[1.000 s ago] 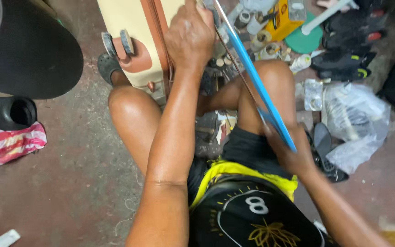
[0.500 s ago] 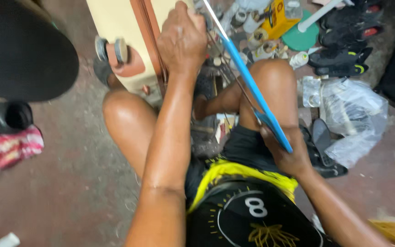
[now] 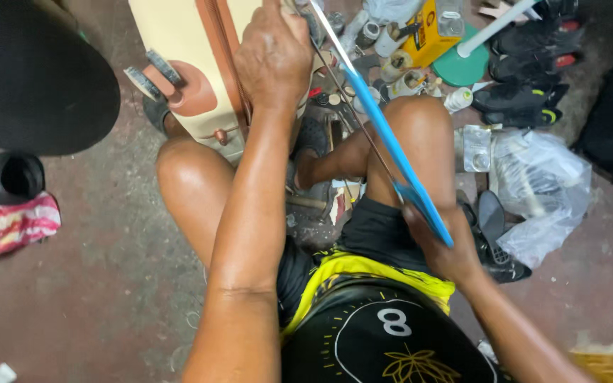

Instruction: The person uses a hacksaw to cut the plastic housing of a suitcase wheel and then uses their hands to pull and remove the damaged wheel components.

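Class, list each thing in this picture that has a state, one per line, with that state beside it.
Left hand: closed, pressing on the cream suitcase.
Right hand: closed on the blue strip.
Blue strip: held slanted, stretched between both hands.
Cream suitcase: lying on the floor, wheel showing.
Clear plastic bag: crumpled on floor.

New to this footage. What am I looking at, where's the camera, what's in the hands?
No machine here: a seated person works with bare hands, filmed by a camera on their own head looking down past their knees. The left hand presses on a cream suitcase with brown trim and wheels. The right hand grips the near end of a long blue-edged strip that runs up toward the case. On the concrete floor lie black shoes, a clear plastic bag, a yellow box and small bottles.
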